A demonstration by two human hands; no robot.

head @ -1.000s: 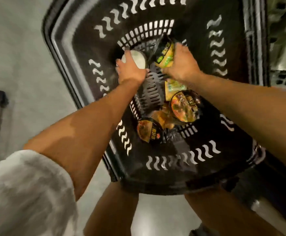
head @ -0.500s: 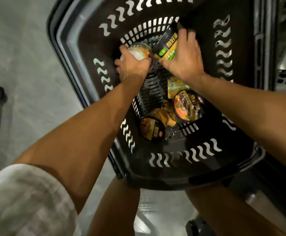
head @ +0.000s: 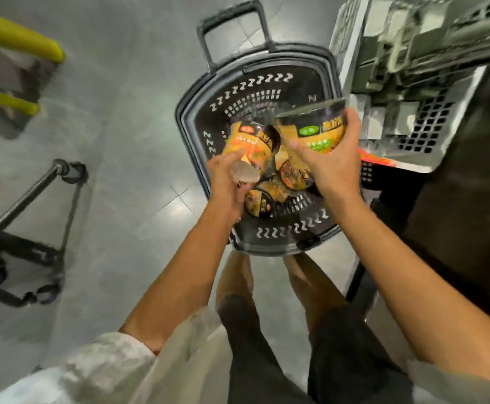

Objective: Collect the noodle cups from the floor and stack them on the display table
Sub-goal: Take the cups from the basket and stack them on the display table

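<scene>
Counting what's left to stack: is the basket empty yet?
Not empty: under the lifted cups, at least two noodle cups lie in the basket.

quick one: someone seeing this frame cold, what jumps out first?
Two orange noodle cups held up at centre frame: the left hand grips one cup, the right hand grips the other. Directly beneath them stands a black shopping basket on the grey floor, with more cups lying in its bottom. Pale crates sit at upper right.

orange-and-black noodle cups (head: 316,132), black basket (head: 191,123) with white squiggles, grey floor (head: 121,112)
</scene>
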